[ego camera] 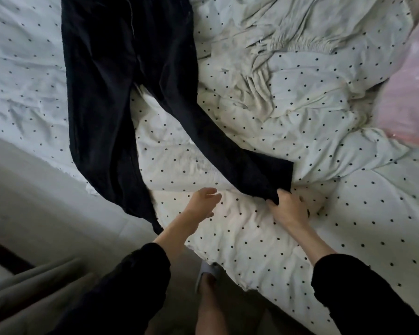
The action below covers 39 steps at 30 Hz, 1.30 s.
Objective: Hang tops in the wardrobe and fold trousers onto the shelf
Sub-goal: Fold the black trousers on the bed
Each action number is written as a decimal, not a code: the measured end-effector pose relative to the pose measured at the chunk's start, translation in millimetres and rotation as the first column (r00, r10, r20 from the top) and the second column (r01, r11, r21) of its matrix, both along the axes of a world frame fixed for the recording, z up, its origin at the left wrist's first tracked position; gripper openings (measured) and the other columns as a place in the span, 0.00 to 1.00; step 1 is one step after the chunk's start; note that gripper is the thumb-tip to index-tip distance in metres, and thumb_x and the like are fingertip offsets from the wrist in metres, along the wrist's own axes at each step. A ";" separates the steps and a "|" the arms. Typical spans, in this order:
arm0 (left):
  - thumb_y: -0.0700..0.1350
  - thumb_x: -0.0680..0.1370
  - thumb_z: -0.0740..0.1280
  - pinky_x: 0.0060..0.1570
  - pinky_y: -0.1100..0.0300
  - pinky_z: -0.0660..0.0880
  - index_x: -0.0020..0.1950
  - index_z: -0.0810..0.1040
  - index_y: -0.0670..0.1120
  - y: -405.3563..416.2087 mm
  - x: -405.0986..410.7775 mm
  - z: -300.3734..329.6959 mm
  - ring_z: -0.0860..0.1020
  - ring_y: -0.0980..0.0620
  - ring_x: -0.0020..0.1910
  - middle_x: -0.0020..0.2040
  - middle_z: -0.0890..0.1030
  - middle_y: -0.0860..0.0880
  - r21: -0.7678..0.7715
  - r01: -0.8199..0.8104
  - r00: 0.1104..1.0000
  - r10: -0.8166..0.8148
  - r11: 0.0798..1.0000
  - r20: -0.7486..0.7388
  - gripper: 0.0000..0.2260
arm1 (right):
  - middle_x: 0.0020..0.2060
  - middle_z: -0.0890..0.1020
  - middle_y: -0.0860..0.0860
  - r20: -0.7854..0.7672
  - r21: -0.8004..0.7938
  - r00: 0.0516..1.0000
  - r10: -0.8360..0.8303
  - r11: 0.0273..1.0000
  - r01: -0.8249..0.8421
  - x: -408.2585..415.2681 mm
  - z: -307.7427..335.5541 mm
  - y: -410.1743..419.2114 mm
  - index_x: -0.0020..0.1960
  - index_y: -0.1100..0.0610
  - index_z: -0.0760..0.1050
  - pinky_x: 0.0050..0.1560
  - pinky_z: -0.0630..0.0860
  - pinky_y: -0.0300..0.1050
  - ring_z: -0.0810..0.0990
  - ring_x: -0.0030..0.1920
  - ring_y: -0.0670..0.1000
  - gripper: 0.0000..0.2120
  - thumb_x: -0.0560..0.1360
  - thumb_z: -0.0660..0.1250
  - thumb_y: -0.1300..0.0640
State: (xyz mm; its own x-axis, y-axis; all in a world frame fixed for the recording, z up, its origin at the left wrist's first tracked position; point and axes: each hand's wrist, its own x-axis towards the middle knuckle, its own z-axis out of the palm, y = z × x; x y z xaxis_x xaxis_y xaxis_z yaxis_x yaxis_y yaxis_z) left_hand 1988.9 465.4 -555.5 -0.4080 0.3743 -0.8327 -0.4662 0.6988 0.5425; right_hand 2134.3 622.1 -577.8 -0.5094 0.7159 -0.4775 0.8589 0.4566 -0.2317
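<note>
Right hand [288, 209] pinches one hem of the black trousers [121, 93], spread legs-apart on the dotted duvet [324, 165]. Left hand [202, 201] hovers, fingers apart, holding nothing. Folding under way; next, bring this leg across onto the other.

A bed with a rumpled white duvet [300, 131] with dark dots fills most of the frame. A grey curtain [34, 286] hangs at lower left; a pink cloth [406, 93] lies at right.

I can read no words, labels, brands or numbers anywhere near my fingers, neither on the black trousers [121, 93] nor on the dotted bedding [300, 165] under them.
</note>
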 end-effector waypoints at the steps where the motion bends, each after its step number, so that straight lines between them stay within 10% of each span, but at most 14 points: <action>1: 0.44 0.80 0.61 0.55 0.55 0.75 0.68 0.69 0.43 -1.9 1.2 -1.3 0.74 0.50 0.54 0.52 0.75 0.50 -0.010 -0.021 1.000 0.021 1.000 0.002 0.17 | 0.41 0.80 0.55 -0.058 -0.077 0.997 -0.048 0.996 0.043 2.1 6.5 -3.4 0.45 0.59 0.73 0.50 0.75 0.53 0.80 0.46 0.58 0.09 0.76 0.64 0.52; 4: 0.45 0.81 0.59 0.50 0.57 0.75 0.69 0.69 0.43 -11.4 11.8 -3.6 0.74 0.50 0.54 0.56 0.74 0.48 -0.045 -0.073 0.997 0.074 0.996 0.021 0.17 | 0.35 0.79 0.54 -0.147 -0.342 0.977 -0.155 0.935 0.096 17.2 26.9 -9.5 0.41 0.57 0.71 0.43 0.76 0.50 0.80 0.40 0.55 0.10 0.76 0.65 0.52; 8: 0.45 0.81 0.59 0.50 0.57 0.74 0.70 0.68 0.44 -31.0 39.7 1.7 0.74 0.50 0.55 0.58 0.73 0.47 -0.080 -0.108 0.990 0.115 0.991 0.086 0.17 | 0.52 0.81 0.48 -0.122 -0.545 0.987 -0.106 0.838 0.023 36.2 55.3 -18.5 0.60 0.54 0.73 0.53 0.76 0.45 0.79 0.54 0.49 0.17 0.76 0.65 0.47; 11: 0.45 0.81 0.59 0.51 0.56 0.74 0.70 0.68 0.44 -48.2 56.0 11.8 0.73 0.49 0.56 0.59 0.72 0.48 -0.078 -0.119 0.985 0.128 0.990 0.119 0.17 | 0.48 0.81 0.45 -0.163 -0.661 0.965 -0.203 0.749 0.046 42.2 81.0 -27.2 0.53 0.50 0.75 0.46 0.75 0.38 0.81 0.50 0.47 0.05 0.78 0.65 0.55; 20: 0.48 0.80 0.61 0.52 0.56 0.72 0.69 0.68 0.45 -99.7 80.1 20.1 0.73 0.51 0.56 0.62 0.74 0.47 0.024 -0.130 0.988 0.127 0.991 0.092 0.18 | 0.53 0.83 0.57 -0.053 -0.962 0.729 -0.682 0.232 0.147 66.8 110.4 -57.9 0.58 0.62 0.76 0.51 0.79 0.46 0.82 0.53 0.56 0.13 0.75 0.65 0.61; 25: 0.47 0.80 0.62 0.39 0.62 0.70 0.70 0.68 0.43 -120.8 104.5 -0.4 0.73 0.50 0.53 0.58 0.75 0.47 -0.017 -0.045 0.998 0.046 0.999 0.042 0.19 | 0.34 0.76 0.53 0.062 -0.360 0.977 -0.202 0.909 0.211 103.8 62.7 -54.0 0.35 0.57 0.70 0.46 0.72 0.48 0.75 0.38 0.52 0.14 0.79 0.59 0.61; 28: 0.46 0.80 0.62 0.39 0.62 0.70 0.70 0.67 0.43 -126.7 116.7 -21.0 0.73 0.50 0.53 0.60 0.75 0.46 -0.056 -0.025 0.999 0.028 0.998 0.046 0.19 | 0.51 0.79 0.60 0.091 -0.350 0.954 -0.285 0.888 0.298 117.9 36.5 -53.1 0.53 0.62 0.77 0.58 0.71 0.51 0.77 0.56 0.59 0.08 0.78 0.61 0.59; 31: 0.46 0.80 0.62 0.46 0.58 0.71 0.72 0.65 0.42 -124.3 119.2 -39.7 0.73 0.50 0.54 0.65 0.73 0.45 -0.092 -0.022 1.000 0.023 0.995 0.012 0.21 | 0.67 0.72 0.57 0.140 -0.444 0.942 -0.306 0.831 0.336 117.7 15.6 -58.0 0.72 0.58 0.62 0.65 0.67 0.49 0.71 0.66 0.56 0.26 0.79 0.63 0.50; 39: 0.43 0.78 0.65 0.43 0.65 0.72 0.69 0.65 0.38 -70.8 133.1 -90.6 0.75 0.50 0.52 0.60 0.76 0.42 -0.070 -0.194 0.981 0.192 0.979 -0.035 0.21 | 0.47 0.80 0.52 0.154 -0.290 0.977 -0.151 0.938 0.190 116.7 -32.9 -51.2 0.55 0.58 0.74 0.50 0.75 0.49 0.79 0.49 0.54 0.11 0.78 0.62 0.51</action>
